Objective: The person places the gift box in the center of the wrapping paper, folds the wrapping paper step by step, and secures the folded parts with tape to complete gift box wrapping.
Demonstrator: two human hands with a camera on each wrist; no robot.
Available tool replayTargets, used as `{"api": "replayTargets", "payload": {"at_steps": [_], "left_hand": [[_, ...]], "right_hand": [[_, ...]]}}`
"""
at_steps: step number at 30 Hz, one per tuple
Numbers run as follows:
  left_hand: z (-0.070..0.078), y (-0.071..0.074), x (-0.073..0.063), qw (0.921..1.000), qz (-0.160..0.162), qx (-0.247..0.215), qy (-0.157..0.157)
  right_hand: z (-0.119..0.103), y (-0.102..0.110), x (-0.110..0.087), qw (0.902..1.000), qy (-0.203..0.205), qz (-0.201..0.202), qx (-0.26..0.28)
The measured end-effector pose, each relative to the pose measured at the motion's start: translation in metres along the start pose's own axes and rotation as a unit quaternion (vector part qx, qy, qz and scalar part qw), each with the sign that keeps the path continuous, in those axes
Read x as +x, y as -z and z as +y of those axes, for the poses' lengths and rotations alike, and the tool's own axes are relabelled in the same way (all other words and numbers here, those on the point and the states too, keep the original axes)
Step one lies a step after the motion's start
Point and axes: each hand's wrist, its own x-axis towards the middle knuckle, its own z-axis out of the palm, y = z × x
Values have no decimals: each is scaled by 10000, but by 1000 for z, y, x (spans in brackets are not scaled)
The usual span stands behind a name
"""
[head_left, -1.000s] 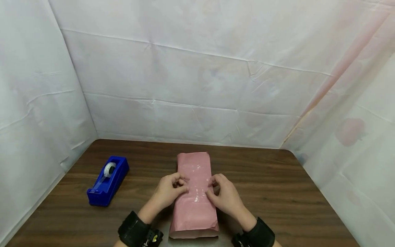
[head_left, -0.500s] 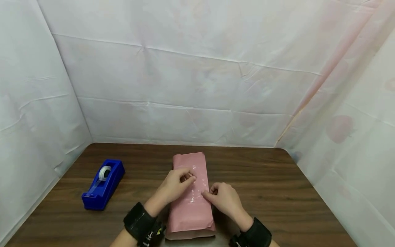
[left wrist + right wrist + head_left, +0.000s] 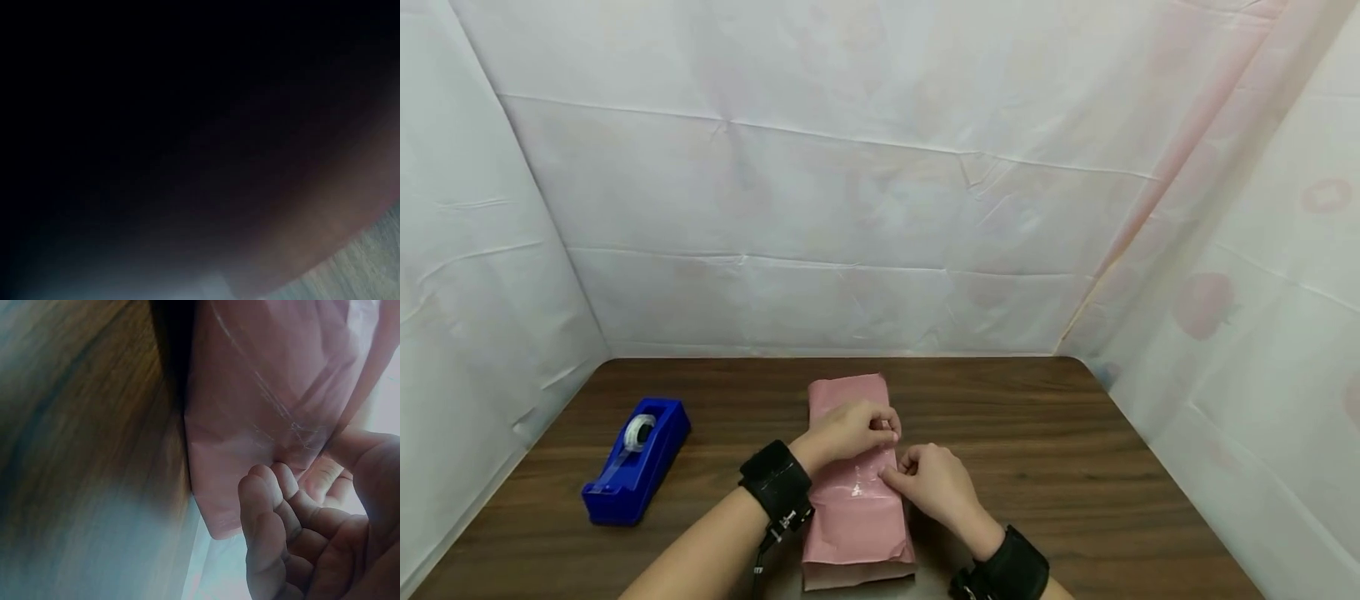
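A long pink paper-wrapped package (image 3: 856, 529) lies lengthwise on the table, with shiny clear tape (image 3: 857, 487) across its top. My left hand (image 3: 850, 429) reaches over the package, its bent, relaxed fingers at the right edge. Nearer to me, my right hand (image 3: 934, 483) is beside the same edge, thumb touching the top and fingers loosely curled. In the right wrist view, the right fingers (image 3: 262, 494) are by the package's side (image 3: 250, 425), where a clear tape line runs. The left wrist view is mostly dark and hides the left fingers.
A blue tape dispenser (image 3: 638, 462) with a clear tape roll (image 3: 639, 432) stands on the left of the brown wooden table (image 3: 1037, 433). Pale cloth (image 3: 790, 200) hangs behind and at both sides. Each wrist wears a black band (image 3: 777, 483).
My left hand has slid from the package's left edge across its top to the right edge. The right hand stays by the right edge. The head view has shifted slightly.
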Motion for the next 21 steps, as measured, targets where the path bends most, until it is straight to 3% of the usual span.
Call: {"api": "replayTargets", "payload": {"at_steps": [8,14,16,21], "left_hand": [[-5,-3,0,9997,85,213,-17],[-6,-6,0,9971,405,639,-14],[-5,-7,-1,9963,334,789,-59],[0,-6,-2,9947,-205,990,-205]], "right_hand": [[-1,0,1,10000,-9,65,-60],[-1,2,-2,10000,0,-53,22],[-1,3,-3,9999,-10,-104,60],[1,5,-5,9999,-2,-125,78]]}}
